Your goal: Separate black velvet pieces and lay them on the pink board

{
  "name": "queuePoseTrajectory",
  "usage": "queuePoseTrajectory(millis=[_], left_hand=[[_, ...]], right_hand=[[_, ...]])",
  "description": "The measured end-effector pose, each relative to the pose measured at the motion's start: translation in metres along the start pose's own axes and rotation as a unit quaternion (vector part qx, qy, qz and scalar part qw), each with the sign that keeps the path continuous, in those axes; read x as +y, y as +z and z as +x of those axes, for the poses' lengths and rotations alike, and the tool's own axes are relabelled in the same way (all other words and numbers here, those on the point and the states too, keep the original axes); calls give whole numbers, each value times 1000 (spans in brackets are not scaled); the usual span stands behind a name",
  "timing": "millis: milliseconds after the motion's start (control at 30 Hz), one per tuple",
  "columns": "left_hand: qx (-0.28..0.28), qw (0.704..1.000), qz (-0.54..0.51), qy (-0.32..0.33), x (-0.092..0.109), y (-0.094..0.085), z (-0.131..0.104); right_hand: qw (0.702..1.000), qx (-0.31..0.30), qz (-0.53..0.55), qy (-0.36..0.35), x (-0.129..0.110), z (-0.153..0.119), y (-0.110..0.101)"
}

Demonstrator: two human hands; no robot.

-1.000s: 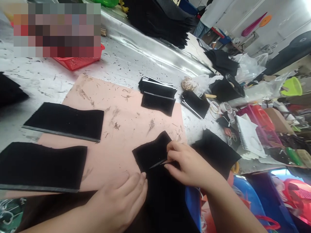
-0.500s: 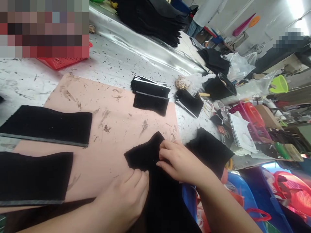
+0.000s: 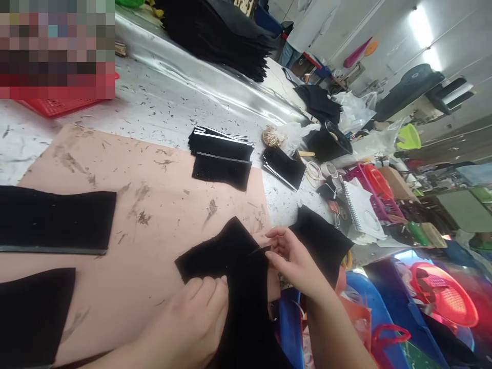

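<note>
A black fabric piece (image 3: 246, 307) runs from the bottom edge up onto the pink sheet, its upper part spread to the left in a pointed corner. My left hand (image 3: 198, 312) is closed on its left edge, fingertips pressed together on the cloth. At its right edge, my right hand (image 3: 294, 261) pinches the end of a thin dark strip (image 3: 261, 250) between thumb and forefinger, the other fingers loosely curled. Whether this strip is part of the fabric or separate, I cannot tell. More black fabric (image 3: 321, 241) lies just beyond my right hand.
On the stained pink sheet (image 3: 154, 205) lie two black panels (image 3: 57, 218) at left and a stack of black pieces (image 3: 223, 148) at the back. A smaller stack (image 3: 284, 166), tape rolls (image 3: 314, 171) and a notebook (image 3: 359, 207) sit right. Blue bins (image 3: 369, 287) stand below the table edge.
My right hand has moved off the fabric's middle to its right edge, drawing the thin strip into view. My left hand keeps its hold. The view has shifted to the right.
</note>
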State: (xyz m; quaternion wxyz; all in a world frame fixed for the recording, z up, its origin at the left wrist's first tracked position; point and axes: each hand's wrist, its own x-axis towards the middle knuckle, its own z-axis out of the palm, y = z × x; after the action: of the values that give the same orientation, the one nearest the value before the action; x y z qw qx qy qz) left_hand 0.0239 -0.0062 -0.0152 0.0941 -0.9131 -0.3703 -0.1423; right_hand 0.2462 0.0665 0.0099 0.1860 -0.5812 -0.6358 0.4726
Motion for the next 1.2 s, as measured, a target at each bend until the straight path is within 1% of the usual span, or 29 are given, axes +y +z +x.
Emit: queuePoseTrajectory(millis=[133, 233, 400, 500, 567, 667, 800, 867, 900, 967, 1033, 1067, 1100, 1133, 1200], left_hand=[[-7, 1000, -12, -13, -1, 6, 3], [-1, 1000, -14, -17, -3, 8, 7], [-4, 1000, -11, -14, -5, 6, 12], [-16, 999, -26, -16, -3, 11, 14], [-47, 998, -33, -27, -1, 16, 17], [-116, 992, -34, -25, 2, 19, 24], [-192, 979, -64, 32, 1, 9, 41], [-229, 969, -78, 45, 0, 4, 50], [-242, 966, -79, 40, 0, 3, 53], [-252, 965, -75, 21, -1, 4, 59], [-259, 963, -71, 9, -1, 7, 64], [-268, 961, -72, 7, -1, 8, 68], [-281, 956, -77, 8, -1, 8, 71], [-296, 951, -89, 8, -2, 7, 76], [-317, 940, -123, -1, -7, 4, 85]], right_hand=[[1000, -1, 26, 15, 2, 2, 4], [1000, -5, 8, 15, -1, 4, 3], [1000, -11, -21, 16, -4, 7, 0], [998, -17, -54, 19, -8, 9, -1], [996, -22, -85, 13, -11, 9, -2], [990, -28, -139, 5, -17, 10, -1], [971, -30, -236, 3, -25, 13, 1], [957, -31, -288, 8, -29, 17, 0], [948, -27, -315, 17, -32, 18, -1], [928, 1, -370, 46, -34, 19, -5], [913, 28, -398, 78, -34, 14, -11], [915, 24, -392, 93, -31, 8, -14], [922, 3, -372, 106, -26, 0, -17], [932, -30, -341, 119, -20, -10, -18], [950, -116, -254, 142, -1, -33, -17]])
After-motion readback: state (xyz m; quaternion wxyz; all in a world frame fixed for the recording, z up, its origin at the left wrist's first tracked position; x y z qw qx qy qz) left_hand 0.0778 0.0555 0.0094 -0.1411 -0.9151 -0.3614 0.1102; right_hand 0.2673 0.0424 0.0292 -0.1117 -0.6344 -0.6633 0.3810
